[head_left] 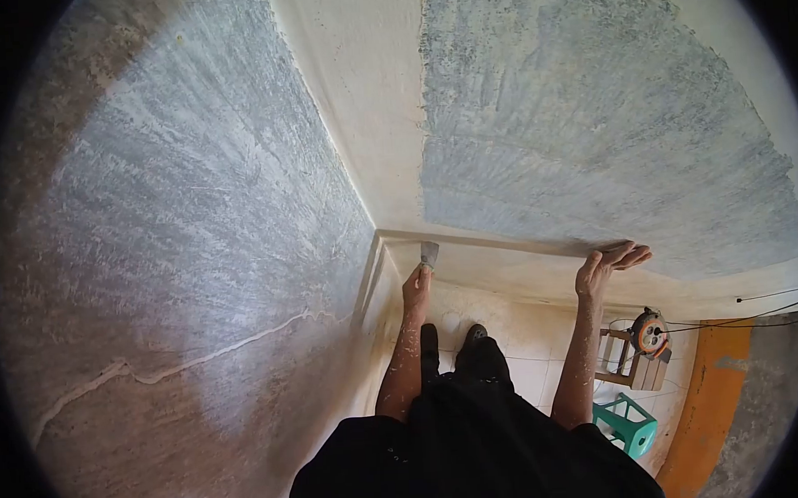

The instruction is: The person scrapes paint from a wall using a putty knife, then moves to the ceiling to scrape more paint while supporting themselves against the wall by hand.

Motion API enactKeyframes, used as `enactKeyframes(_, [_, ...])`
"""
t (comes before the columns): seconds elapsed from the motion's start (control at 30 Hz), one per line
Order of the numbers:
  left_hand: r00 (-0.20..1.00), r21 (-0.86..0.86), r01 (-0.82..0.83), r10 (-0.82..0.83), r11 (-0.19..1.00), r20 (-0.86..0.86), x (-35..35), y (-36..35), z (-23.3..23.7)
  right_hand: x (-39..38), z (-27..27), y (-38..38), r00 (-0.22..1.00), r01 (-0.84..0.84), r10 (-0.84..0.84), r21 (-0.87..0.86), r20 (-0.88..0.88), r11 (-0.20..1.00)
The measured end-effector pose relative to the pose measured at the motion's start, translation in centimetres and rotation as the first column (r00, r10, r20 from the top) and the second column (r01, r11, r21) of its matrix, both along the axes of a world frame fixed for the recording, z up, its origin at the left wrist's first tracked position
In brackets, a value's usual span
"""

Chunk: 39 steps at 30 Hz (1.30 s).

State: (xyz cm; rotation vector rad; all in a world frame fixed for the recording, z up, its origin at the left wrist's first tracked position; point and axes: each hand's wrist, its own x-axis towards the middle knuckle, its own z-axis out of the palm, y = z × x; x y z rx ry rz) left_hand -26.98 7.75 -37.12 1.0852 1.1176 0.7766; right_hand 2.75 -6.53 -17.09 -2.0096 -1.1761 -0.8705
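Observation:
My left hand (416, 290) is closed around the handle of a putty knife (429, 252). Its flat metal blade points up, at the trim strip (488, 241) that runs along the wall close to the corner. Farther right, my right hand (603, 270) is stretched out with its fingers straight, at the lower edge of the grey-blue scraped wall (589, 116). Pale specks dot both forearms.
A second scraped wall (209, 186) with a long crack (217, 353) stands at left. Below right are a wooden stool (647, 373) bearing an orange-black cable reel (649, 334), a green plastic stool (634, 430) and an orange band (713, 404). Cables (731, 316) stretch rightward from the reel.

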Motion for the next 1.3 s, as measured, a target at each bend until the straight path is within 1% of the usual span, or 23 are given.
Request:
enactKeyframes(0.13, [0.999,0.005,0.017,-0.016,1.000,-0.033,0.1,0.4,-0.4,0.2,-0.4,-0.1,1.000,0.005,-0.005,0.005,-0.006,1.000])
enactKeyframes(0.17, [0.999,0.010,-0.004,0.004,1.000,-0.032,-0.2,0.0,-0.5,0.2,-0.4,-0.3,1.000,0.009,-0.009,-0.003,-0.005,1.000])
enactKeyframes(0.23, [0.999,0.040,-0.044,0.044,0.998,-0.011,0.3,0.5,0.0,0.3,-0.3,0.0,1.000,0.010,-0.010,0.005,0.001,1.000])
enactKeyframes(0.27, [1.000,0.107,-0.005,0.008,0.994,-0.025,0.6,1.0,0.1,0.2,-0.4,-0.2,1.000,0.005,-0.005,0.006,-0.006,1.000])
enactKeyframes(0.3, [0.999,0.179,0.036,-0.030,0.983,-0.037,1.1,2.5,3.3,0.1,-0.5,0.0,1.000,0.003,-0.003,0.011,-0.008,1.000])
enactKeyframes(0.33, [0.996,0.240,0.079,-0.066,0.967,-0.062,0.9,3.0,5.1,0.0,-0.6,0.2,1.000,0.011,-0.011,0.015,-0.008,1.000])
enactKeyframes(0.37, [0.988,0.169,0.121,-0.102,0.978,-0.116,-0.3,1.7,4.4,-0.5,-0.7,-0.2,1.000,0.022,-0.022,0.005,-0.017,1.000])
enactKeyframes(0.43, [0.977,0.074,0.148,-0.134,0.986,-0.167,0.0,0.9,1.6,0.6,0.1,0.8,1.000,0.003,-0.003,0.014,0.003,1.000])
enactKeyframes(0.47, [1.000,-0.045,0.000,-0.001,0.999,-0.028,-0.2,-0.3,-2.2,0.6,-0.1,0.7,1.000,0.001,-0.001,0.016,-0.002,1.000])
enactKeyframes(0.57, [0.998,-0.006,-0.041,0.041,0.999,0.055,-0.3,1.0,-1.1,0.2,-0.4,0.1,1.000,0.014,-0.014,0.017,-0.004,1.000])
enactKeyframes(0.73, [1.000,-0.008,-0.014,0.015,1.000,0.009,-1.2,-0.2,-2.7,0.0,-0.3,0.2,1.000,0.015,-0.015,0.016,0.019,1.000])
enactKeyframes(0.8, [1.000,0.025,0.006,-0.007,1.000,0.008,-0.1,1.2,-2.0,0.5,-0.5,0.4,1.000,0.008,-0.008,0.020,0.008,1.000])
enactKeyframes(0.87, [0.999,0.041,0.023,-0.022,0.999,-0.025,-0.7,0.6,-0.8,0.4,-0.7,-0.2,1.000,0.013,-0.013,0.009,-0.001,1.000])
enactKeyframes(0.93, [0.998,0.025,0.037,-0.035,0.999,-0.047,-1.2,0.2,-1.9,0.1,-0.4,0.1,1.000,0.017,-0.016,0.019,-0.003,1.000])
enactKeyframes(0.97, [0.998,0.029,0.045,-0.044,0.999,-0.049,-0.9,0.9,-2.3,0.2,-0.6,0.3,1.000,0.006,-0.006,0.025,-0.007,1.000])
enactKeyframes(1.07, [0.999,0.026,0.049,-0.049,0.998,-0.023,-0.9,0.8,0.2,0.5,-0.9,-0.5,1.000,0.006,-0.006,0.015,-0.005,1.000])
enactKeyframes(1.17, [0.998,0.042,0.051,-0.050,0.998,-0.028,-0.5,1.4,-0.6,0.2,-0.8,0.1,1.000,0.013,-0.013,0.018,-0.011,1.000])
enactKeyframes(1.27, [1.000,0.024,-0.005,0.005,1.000,-0.003,-1.0,0.8,-0.9,0.8,-1.0,-0.1,1.000,0.002,-0.002,0.019,0.006,1.000])
enactKeyframes(1.3, [1.000,0.024,0.011,-0.011,1.000,-0.028,-1.2,0.3,-1.4,0.4,-1.1,-0.5,1.000,0.014,-0.014,0.019,0.001,1.000])
